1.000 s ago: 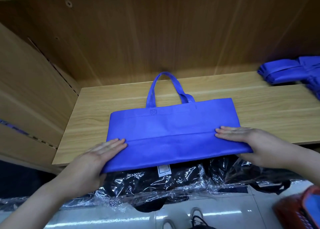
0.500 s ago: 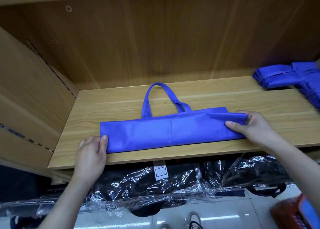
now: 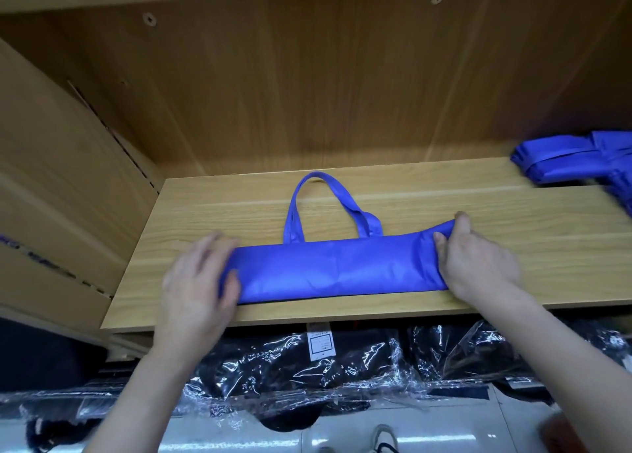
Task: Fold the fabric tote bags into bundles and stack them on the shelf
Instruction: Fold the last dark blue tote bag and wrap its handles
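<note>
While my left hand (image 3: 196, 281) is cupping one end of the tote bag (image 3: 337, 268) mid-frame, my right hand (image 3: 477, 261) is pinching the other; I'm keeping both ends level for an even fold.

Nothing can be read: the one printed item, a small white label (image 3: 320, 345) on the plastic-wrapped black goods (image 3: 294, 367) under the shelf (image 3: 444, 206), is too blurred.

stockroom: wooden shelf (image 3: 444, 209), wrapped goods (image 3: 307, 363)
</note>
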Demonstrator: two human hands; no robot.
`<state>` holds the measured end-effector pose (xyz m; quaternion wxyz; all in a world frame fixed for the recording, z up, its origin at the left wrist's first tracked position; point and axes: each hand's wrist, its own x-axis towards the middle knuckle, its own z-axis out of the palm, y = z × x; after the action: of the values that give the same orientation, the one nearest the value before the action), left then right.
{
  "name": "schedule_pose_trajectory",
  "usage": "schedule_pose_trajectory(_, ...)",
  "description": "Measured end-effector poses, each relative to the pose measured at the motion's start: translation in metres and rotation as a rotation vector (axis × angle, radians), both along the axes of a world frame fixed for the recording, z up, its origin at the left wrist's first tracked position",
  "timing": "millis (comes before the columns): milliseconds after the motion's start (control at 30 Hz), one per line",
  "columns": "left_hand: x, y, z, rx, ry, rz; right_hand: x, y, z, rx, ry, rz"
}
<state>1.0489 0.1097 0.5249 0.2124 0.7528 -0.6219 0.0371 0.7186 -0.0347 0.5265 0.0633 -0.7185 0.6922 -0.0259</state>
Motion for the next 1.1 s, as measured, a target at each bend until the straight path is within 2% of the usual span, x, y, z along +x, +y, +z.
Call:
schedule_pose_trajectory(67,-0.014,-0.006,-0.001,0.276,-0.116,-0.172,0.003,-0.002,0.003,0.037,0.061,-0.016)
schedule_pose_trajectory(133,-0.020,-0.007,-0.012,0.442,-0.202,-0.189,0.002,-0.004,0.002,0.035,0.116,-0.029)
schedule_pose_trajectory(200,-0.020,-0.004,-0.023,0.464,-0.291,-0.185,0.001,-0.003,0.001,-0.088,0.153,0.010)
schedule_pose_trajectory(267,-0.022,-0.001,-0.024,0.472,-0.362,-0.171,0.011,0.005,0.002,-0.209,0.067,0.175)
schedule_pose_trajectory(300,-0.024,0.000,-0.022,0.472,-0.373,-0.158,0.024,0.013,0.004,-0.204,0.012,0.293)
schedule_pose_trajectory(367,-0.030,0.001,-0.021,0.468,-0.378,-0.145,0.057,0.037,0.004,-0.054,-0.040,0.530)
schedule_pose_trajectory(433,-0.036,0.005,-0.019,0.481,-0.373,-0.137,0.082,0.059,-0.008,0.088,-0.015,0.642)
schedule_pose_trajectory(567,-0.020,0.025,-0.012,0.451,-0.358,-0.236,0.084,0.057,-0.019,0.135,-0.076,0.658)
schedule_pose_trajectory(667,0.009,0.044,-0.008,0.386,-0.262,-0.297,0.071,0.043,-0.016,0.165,-0.141,0.726)
schedule_pose_trajectory(833,0.023,0.067,0.005,0.158,-0.092,-0.389,0.070,0.034,-0.012,0.215,-0.257,0.791)
schedule_pose_trajectory(900,0.016,0.067,0.023,0.065,-0.133,-0.394,0.079,0.037,-0.001,0.248,-0.209,0.785)
schedule_pose_trajectory(1000,-0.002,0.062,0.057,-0.019,-0.302,-0.363,0.095,0.055,0.012,0.297,-0.062,0.830)
schedule_pose_trajectory(1067,-0.015,0.059,0.075,-0.073,-0.379,-0.354,0.106,0.071,0.010,0.274,-0.101,0.851)
schedule_pose_trajectory(1100,-0.020,0.059,0.081,-0.115,-0.359,-0.370,0.110,0.076,0.005,0.260,-0.179,0.852)
